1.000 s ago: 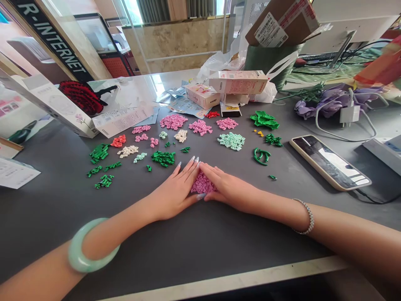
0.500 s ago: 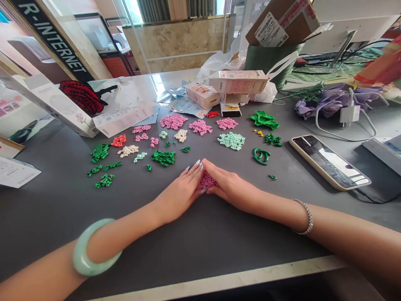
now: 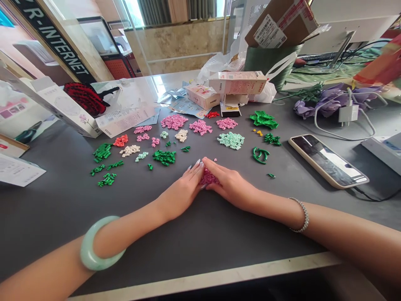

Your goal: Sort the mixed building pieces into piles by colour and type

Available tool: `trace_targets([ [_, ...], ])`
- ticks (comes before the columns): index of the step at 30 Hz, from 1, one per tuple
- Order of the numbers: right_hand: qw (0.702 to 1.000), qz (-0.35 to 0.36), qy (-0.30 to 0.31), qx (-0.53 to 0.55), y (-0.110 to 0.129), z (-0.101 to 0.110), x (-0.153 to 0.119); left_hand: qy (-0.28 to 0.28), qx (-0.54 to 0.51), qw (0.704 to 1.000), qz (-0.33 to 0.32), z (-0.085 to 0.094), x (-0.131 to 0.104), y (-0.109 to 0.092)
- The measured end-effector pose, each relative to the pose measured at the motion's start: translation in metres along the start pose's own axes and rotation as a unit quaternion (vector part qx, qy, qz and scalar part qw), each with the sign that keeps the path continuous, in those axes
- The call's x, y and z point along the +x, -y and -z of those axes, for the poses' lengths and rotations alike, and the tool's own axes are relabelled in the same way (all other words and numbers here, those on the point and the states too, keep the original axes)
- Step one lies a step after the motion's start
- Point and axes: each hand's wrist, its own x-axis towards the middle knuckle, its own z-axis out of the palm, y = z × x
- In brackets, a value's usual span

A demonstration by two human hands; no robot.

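Head view of a grey table (image 3: pixel 194 238) carrying sorted heaps of small building pieces. The left hand (image 3: pixel 183 190) and right hand (image 3: pixel 230 186) lie flat on the table with fingers extended and held together, their fingertips meeting near the centre; neither hand grips anything. Between the two palms sits a small pile of pink pieces (image 3: pixel 208 177), touched and enclosed on both sides by the hands, with one stray pink piece just beyond the fingertips. Beyond the hands lie a heap of dark green pieces (image 3: pixel 163 156) on the left, a heap of mint pieces (image 3: pixel 232 140) on the right, and further pink heaps (image 3: pixel 173 121) behind. A curved green piece (image 3: pixel 260 155) lies right of the hands. A phone (image 3: pixel 327 160) rests well apart at the right. A jade bangle (image 3: pixel 95 244) circles the left forearm; a beaded bracelet (image 3: pixel 300 215) circles the right wrist.
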Motion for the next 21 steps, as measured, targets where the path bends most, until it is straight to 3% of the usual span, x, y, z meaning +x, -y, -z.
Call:
trace_targets([
  [10,0.998,-0.056,-0.013,-0.003,-0.002,0.021,0.004,-0.029,-0.036,0.998,0.031,0.021,-0.005,-0.006],
  [14,0.994,-0.068,0.081,-0.037,-0.014,0.042,0.003,-0.009,-0.019,0.998,0.065,0.031,-0.018,0.003],
  [17,0.981,-0.061,0.174,-0.06,-0.024,0.055,-0.001,0.041,0.02,0.997,0.066,0.04,-0.031,0.009],
  [21,0.967,-0.05,0.225,-0.106,-0.034,0.061,-0.007,0.111,0.082,0.988,0.073,0.05,-0.041,0.011],
])
